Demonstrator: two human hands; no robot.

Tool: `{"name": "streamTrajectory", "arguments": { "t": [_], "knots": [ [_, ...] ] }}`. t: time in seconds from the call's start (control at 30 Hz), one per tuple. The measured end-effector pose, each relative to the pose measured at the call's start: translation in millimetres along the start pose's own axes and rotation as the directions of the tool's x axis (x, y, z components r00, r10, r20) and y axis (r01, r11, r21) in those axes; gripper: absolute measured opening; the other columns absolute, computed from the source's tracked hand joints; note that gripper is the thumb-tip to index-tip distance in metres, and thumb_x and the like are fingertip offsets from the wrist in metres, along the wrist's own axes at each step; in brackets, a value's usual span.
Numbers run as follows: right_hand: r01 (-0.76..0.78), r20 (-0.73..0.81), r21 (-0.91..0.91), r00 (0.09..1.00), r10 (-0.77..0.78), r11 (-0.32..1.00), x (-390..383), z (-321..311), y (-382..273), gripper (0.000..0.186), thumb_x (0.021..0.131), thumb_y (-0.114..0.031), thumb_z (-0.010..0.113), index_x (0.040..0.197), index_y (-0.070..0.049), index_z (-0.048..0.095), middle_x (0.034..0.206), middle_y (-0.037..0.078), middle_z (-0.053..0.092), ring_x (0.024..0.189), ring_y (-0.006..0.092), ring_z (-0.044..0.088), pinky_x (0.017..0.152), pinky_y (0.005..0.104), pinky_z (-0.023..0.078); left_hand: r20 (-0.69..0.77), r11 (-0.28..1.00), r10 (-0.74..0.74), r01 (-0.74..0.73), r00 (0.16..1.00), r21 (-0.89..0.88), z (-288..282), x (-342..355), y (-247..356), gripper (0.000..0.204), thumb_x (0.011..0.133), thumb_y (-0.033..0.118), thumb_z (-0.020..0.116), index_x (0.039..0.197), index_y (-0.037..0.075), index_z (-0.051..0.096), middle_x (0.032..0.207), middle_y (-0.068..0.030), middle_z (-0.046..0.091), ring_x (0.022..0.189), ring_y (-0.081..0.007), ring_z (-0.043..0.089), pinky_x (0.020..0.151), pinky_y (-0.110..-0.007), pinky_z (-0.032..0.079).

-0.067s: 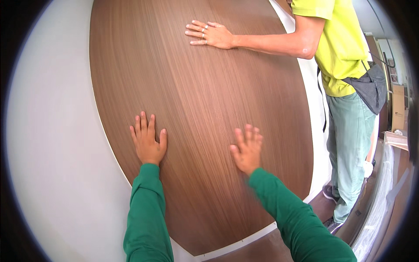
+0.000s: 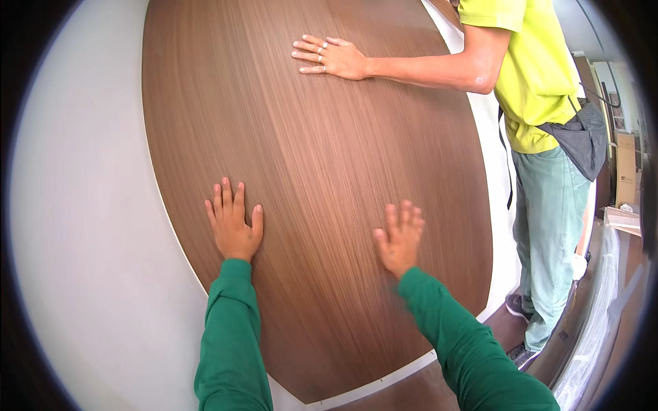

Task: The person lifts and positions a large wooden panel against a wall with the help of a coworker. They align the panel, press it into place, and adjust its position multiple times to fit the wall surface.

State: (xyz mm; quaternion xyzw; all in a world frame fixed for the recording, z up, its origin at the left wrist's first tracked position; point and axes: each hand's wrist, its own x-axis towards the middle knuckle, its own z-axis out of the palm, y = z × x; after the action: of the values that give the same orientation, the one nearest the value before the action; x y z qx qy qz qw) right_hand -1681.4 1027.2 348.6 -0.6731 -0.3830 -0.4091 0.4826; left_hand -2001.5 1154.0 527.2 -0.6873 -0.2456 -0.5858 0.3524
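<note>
A large brown wood-grain panel [image 2: 322, 137] with a thin pale edge fills the middle of the view. My left hand [image 2: 232, 226] lies on its lower left part with fingers spread, holding nothing. My right hand [image 2: 399, 236] is at the lower right of the panel, fingers apart and a little blurred; I cannot tell whether it touches the surface. Both my arms are in green sleeves. Higher up, a co-worker's hand [image 2: 329, 58], with rings, rests spread on the panel.
The co-worker [image 2: 521, 89], in a yellow shirt, stands at the right edge of the panel with a dark waist pouch [image 2: 576, 144]. A plain white wall [image 2: 82, 205] is on the left. Plastic-wrapped lengths [image 2: 586, 315] and cardboard [image 2: 624, 168] are at the far right, beside dark flooring.
My right hand has moved slightly to the right and down across the panel. My left hand and the co-worker's hand look nearly unchanged.
</note>
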Motion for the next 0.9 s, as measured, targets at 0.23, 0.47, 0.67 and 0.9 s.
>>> {"name": "streamTrajectory", "arguments": {
  "t": [0.23, 0.47, 0.67, 0.9],
  "knots": [
    [-0.217, -0.087, 0.123, 0.97, 0.228, 0.968, -31.1, 2.8, 58.2, 0.072, 0.105, -0.047, 0.046, 0.164, -0.012, 0.026, 0.172, 0.02, 0.013, 0.158, 0.0428, 0.009, 0.127, 0.0581, 0.006, 0.013, 1.0, -0.003, 0.003, 1.0, 0.013, -5.1, -3.7, 9.9, 0.06, 0.097, 0.039, 0.059, 0.151, 0.012, 0.052, 0.167, -0.0112, 0.035, 0.156, -0.0313, 0.026, 0.128, -0.053, 0.012],
    [-0.232, -0.046, 0.128, 0.97, 0.239, 0.964, -37.1, -7.3, 52.7, 0.071, 0.105, -0.044, 0.046, 0.164, -0.011, 0.026, 0.172, 0.02, 0.013, 0.158, 0.0425, 0.009, 0.127, 0.0585, 0.006, 0.041, 0.998, 0.009, -0.011, 0.999, 0.058, -19.7, -4.0, 13.8, 0.062, 0.097, 0.04, 0.059, 0.151, 0.011, 0.051, 0.167, -0.0129, 0.034, 0.156, -0.033, 0.026, 0.128, -0.054, 0.013],
    [-0.228, -0.045, 0.036, 0.972, 0.23, 0.973, -37.4, -3.6, 51.6, 0.073, 0.103, -0.042, 0.05, 0.164, -0.01, 0.026, 0.173, 0.02, 0.012, 0.158, 0.0427, 0.01, 0.126, 0.0584, 0.007, 0.059, 0.997, 0.023, -0.027, 0.998, 0.075, -27.8, 0.5, 11.1, 0.065, 0.096, 0.042, 0.06, 0.151, 0.01, 0.051, 0.166, -0.0158, 0.034, 0.156, -0.035, 0.026, 0.127, -0.057, 0.014],
    [-0.203, -0.113, 0.024, 0.972, 0.205, 0.979, -43.5, 5.1, 48.0, 0.07, 0.106, -0.043, 0.044, 0.165, -0.011, 0.023, 0.173, 0.017, 0.013, 0.159, 0.0407, 0.009, 0.126, 0.0569, 0.008, 0.062, 1.0, -0.001, 0.0, 0.998, 0.015, -22.4, -4.5, -3.4, 0.066, 0.096, 0.043, 0.06, 0.153, 0.012, 0.049, 0.166, -0.0143, 0.034, 0.155, -0.0341, 0.026, 0.127, -0.057, 0.014]
  ]
}}
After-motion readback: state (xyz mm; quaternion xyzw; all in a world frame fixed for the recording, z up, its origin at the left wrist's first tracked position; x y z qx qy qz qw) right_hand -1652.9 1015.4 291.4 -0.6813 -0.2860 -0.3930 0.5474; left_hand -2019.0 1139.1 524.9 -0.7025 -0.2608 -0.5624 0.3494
